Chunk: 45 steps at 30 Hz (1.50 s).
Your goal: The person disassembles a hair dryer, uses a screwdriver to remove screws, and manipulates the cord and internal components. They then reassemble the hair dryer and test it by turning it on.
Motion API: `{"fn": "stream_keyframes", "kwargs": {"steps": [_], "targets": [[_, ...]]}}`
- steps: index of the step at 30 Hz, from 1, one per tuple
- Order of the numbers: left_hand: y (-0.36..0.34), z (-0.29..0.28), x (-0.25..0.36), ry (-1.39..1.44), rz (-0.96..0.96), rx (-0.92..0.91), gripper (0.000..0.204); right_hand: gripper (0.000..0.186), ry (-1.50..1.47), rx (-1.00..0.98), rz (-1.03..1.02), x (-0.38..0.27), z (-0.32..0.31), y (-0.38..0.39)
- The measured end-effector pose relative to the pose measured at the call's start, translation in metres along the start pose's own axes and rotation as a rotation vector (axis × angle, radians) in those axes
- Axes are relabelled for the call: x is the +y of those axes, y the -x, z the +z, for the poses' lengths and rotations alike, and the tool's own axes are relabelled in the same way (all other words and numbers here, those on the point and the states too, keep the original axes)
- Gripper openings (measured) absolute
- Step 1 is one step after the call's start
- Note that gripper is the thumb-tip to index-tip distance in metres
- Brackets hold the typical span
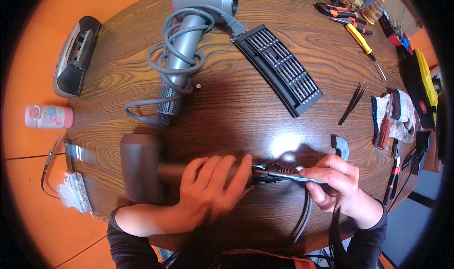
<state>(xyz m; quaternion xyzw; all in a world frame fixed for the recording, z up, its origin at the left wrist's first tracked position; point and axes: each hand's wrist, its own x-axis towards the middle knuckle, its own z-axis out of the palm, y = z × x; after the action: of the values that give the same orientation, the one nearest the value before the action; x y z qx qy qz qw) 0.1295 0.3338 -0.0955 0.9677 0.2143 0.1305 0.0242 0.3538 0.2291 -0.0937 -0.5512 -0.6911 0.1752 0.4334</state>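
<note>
Near the table's front edge lies a dark grey hair dryer [142, 167], its head to the left and its handle pointing right. My left hand [210, 181] is closed around the handle. Out of the handle's right end comes a dark inner part with a ribbed section [281, 169], with a grey cord [306, 217] running down beside it. Between the thumb and fingers of my right hand [333, 179] is a slim, silvery pointed tool [309, 178]; its tip reaches the inner part by the handle's opening. Fingers hide some of the tool, so its exact kind is unclear.
Beyond my hands lie a grey hair dryer [182, 47] wrapped in its cord and a black bit set [279, 70]. Tweezers [352, 103], a yellow screwdriver [362, 39], pliers [338, 11] and work gloves [402, 117] sit right. A pink bottle [49, 116] stands left.
</note>
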Motion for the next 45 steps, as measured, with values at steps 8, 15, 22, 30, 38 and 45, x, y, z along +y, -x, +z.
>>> {"fn": "stream_keyframes", "kwargs": {"steps": [8,15,22,30,38,45], "targets": [[-0.004,-0.028,-0.018,0.21,0.042,0.229,0.041,0.029,-0.089,0.281,-0.048,-0.009,-0.023,0.015],[-0.007,-0.02,-0.017,0.16,0.099,0.456,0.027,0.029,-0.061,0.406,0.076,-0.005,-0.019,0.024],[-0.006,-0.018,-0.019,0.165,0.133,0.47,0.024,0.023,-0.113,0.063,0.062,-0.032,-0.032,0.011],[-0.007,-0.014,-0.021,0.136,0.161,0.367,0.021,0.021,0.181,-0.019,-0.042,-0.061,-0.03,-0.001],[-0.01,0.005,-0.018,-0.045,0.197,0.294,0.018,0.025,0.418,0.013,-0.273,-0.022,-0.007,0.002],[-0.01,0.01,-0.019,-0.041,0.181,0.303,0.016,0.026,0.367,0.001,-0.246,-0.011,-0.006,0.0]]}}
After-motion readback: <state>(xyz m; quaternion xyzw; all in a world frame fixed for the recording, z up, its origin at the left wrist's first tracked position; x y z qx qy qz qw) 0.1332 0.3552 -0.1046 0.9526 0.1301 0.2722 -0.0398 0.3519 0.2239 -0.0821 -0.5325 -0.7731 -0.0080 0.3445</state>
